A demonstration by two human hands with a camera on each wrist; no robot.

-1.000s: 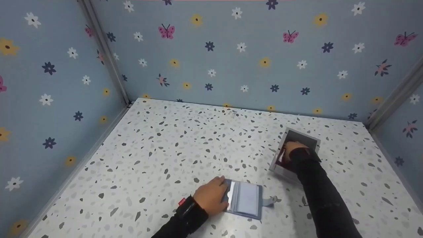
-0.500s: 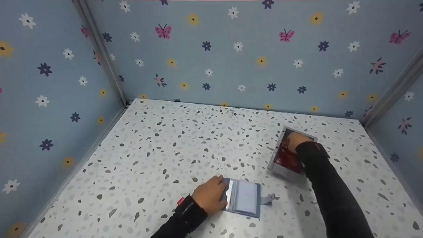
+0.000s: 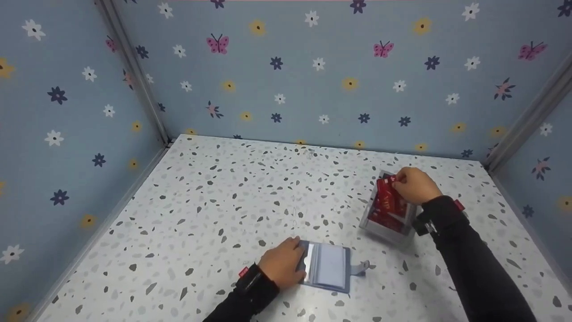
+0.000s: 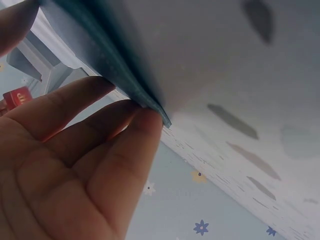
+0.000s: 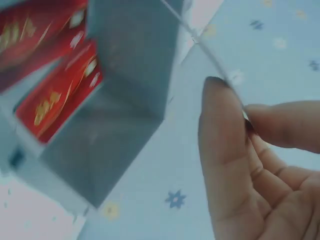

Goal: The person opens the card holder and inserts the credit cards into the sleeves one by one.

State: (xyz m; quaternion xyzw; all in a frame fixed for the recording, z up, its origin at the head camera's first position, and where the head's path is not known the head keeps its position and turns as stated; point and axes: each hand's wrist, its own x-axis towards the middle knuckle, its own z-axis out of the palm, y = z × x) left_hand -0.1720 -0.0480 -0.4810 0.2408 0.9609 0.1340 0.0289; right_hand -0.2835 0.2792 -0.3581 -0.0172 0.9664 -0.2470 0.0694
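Observation:
An opened blue-grey card holder (image 3: pixel 328 267) with clear sleeves lies on the table, its snap strap out to the right. My left hand (image 3: pixel 282 264) holds its left cover; in the left wrist view the fingers (image 4: pixel 145 125) bend against the cover's edge. At the right, my right hand (image 3: pixel 416 185) pinches a red card (image 3: pixel 388 195) with gold lettering above a grey box (image 3: pixel 385 231). Seen edge-on in the right wrist view, the held card (image 5: pixel 215 60) is a thin line between thumb and finger. More red cards (image 5: pixel 60 95) lie inside the box.
White speckled table (image 3: pixel 241 188) spreads around the holder and box. Blue walls (image 3: pixel 313 80) with flowers and butterflies, framed by grey metal posts (image 3: pixel 134 67), stand behind and at both sides.
My right hand, deep inside the box a second ago, has risen toward its far right edge, lifting a red card. My left hand stays at the card holder.

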